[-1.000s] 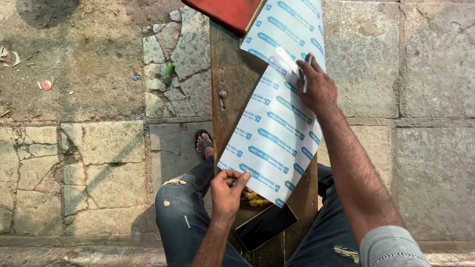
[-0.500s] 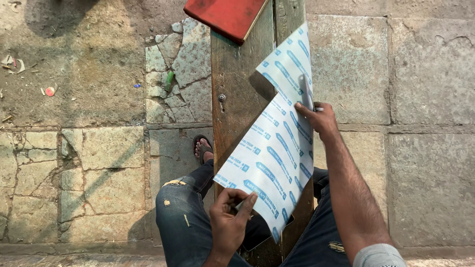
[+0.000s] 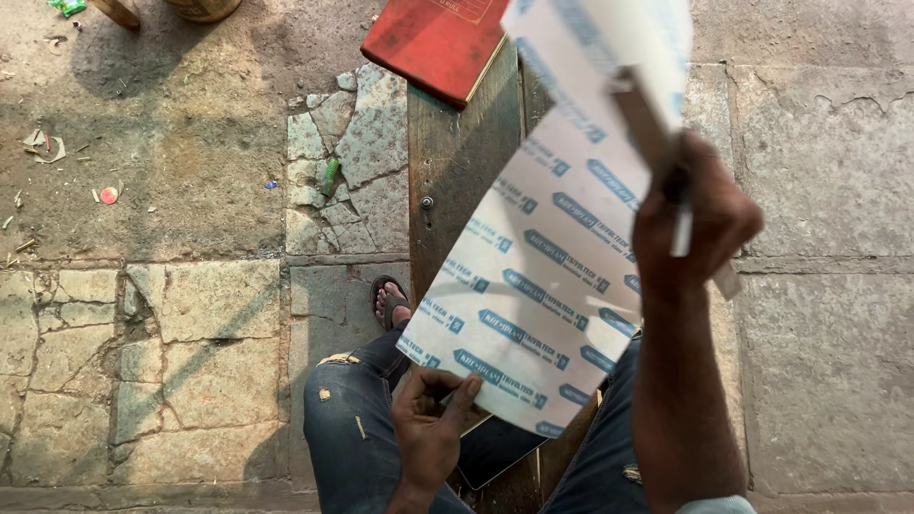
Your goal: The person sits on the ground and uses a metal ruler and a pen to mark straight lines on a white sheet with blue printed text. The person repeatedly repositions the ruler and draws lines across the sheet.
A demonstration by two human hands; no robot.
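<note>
My left hand's fingers [image 3: 464,398] pinch the near edge of the white sheet [image 3: 552,295] with blue print, just above my lap. My right hand [image 3: 700,224] is closed on the sheet's raised far part and a thin white strip [image 3: 682,228]. The sheet hangs tilted over the wooden plank [image 3: 457,162]; a red book [image 3: 433,43] lies on the plank's far end.

A large white sheet with rows of small blue printed labels [image 3: 552,276] slants from six toward one o'clock. A flat red rectangular package [image 3: 433,43] lies at twelve o'clock.
</note>
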